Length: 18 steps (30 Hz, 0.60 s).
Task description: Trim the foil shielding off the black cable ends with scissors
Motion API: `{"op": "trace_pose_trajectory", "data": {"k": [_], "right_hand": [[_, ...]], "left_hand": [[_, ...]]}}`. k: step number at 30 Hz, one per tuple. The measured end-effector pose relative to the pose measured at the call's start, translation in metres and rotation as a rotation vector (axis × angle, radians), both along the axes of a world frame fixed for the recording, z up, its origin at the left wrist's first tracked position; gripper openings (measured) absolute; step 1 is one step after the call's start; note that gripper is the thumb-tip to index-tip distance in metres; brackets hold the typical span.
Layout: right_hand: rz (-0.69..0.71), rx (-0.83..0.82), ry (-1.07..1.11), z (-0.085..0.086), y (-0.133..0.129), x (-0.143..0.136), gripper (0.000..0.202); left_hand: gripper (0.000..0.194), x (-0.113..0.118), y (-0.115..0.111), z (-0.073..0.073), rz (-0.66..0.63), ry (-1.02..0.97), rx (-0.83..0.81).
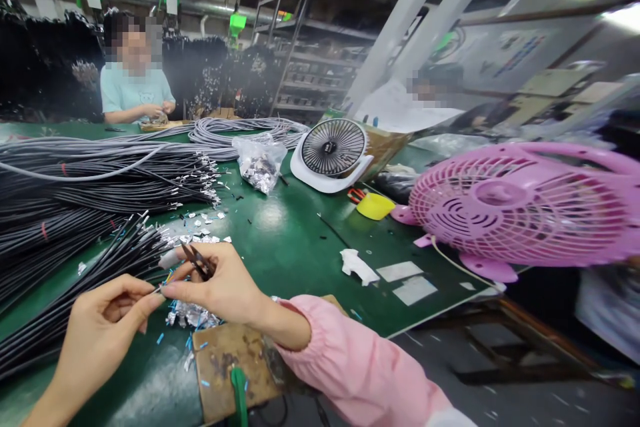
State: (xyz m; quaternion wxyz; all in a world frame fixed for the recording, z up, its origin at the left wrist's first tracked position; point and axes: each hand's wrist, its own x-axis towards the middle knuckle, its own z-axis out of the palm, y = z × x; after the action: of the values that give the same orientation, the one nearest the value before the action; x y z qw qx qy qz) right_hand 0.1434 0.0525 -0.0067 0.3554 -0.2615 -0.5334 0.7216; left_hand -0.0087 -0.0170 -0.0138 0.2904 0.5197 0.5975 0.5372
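Observation:
My left hand (107,327) pinches a thin cable end between thumb and index finger, over the green table (295,247). My right hand (215,280) meets it fingertip to fingertip at the same cable end and also holds small dark scissors (199,261), whose tips point up and left. Fine coloured wires show between the hands. Beside and behind them, black cables (120,253) with stripped, silvery ends lie in a bundle. Bits of foil (193,313) and blue scraps are scattered beneath my right hand.
A wooden block (235,363) with a green piece sits at the near edge. A white fan (333,153), a plastic bag (260,163), a yellow object (375,206) and a pink fan (505,207) stand beyond. A person (135,87) sits across the table.

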Motion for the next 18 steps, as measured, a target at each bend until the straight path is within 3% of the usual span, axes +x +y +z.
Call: {"op": "trace_pose_trajectory", "data": {"k": [4, 8, 10, 14, 16, 18], "right_hand": [[-0.118, 0.102, -0.005, 0.000, 0.006, 0.003, 0.038], [-0.240, 0.227, -0.055, -0.005, 0.012, 0.007, 0.027], [-0.242, 0.274, -0.082, -0.008, 0.014, 0.008, 0.025], [-0.243, 0.336, -0.105, -0.009, 0.012, 0.008, 0.021], [-0.223, 0.337, -0.127, -0.007, 0.010, 0.008, 0.022], [-0.207, 0.369, -0.174, -0.005, 0.008, 0.008, 0.017]], "left_hand": [[0.046, -0.007, 0.005, 0.003, -0.048, -0.034, -0.062], [0.052, -0.010, 0.008, -0.006, -0.337, 0.022, -0.335], [0.046, -0.009, 0.010, -0.015, -0.387, 0.135, -0.382], [0.025, -0.011, 0.015, -0.037, -0.132, 0.550, -0.062], [0.024, -0.012, 0.017, -0.044, -0.119, 0.724, 0.082], [0.028, -0.010, 0.017, -0.045, -0.154, 0.775, 0.173]]}}
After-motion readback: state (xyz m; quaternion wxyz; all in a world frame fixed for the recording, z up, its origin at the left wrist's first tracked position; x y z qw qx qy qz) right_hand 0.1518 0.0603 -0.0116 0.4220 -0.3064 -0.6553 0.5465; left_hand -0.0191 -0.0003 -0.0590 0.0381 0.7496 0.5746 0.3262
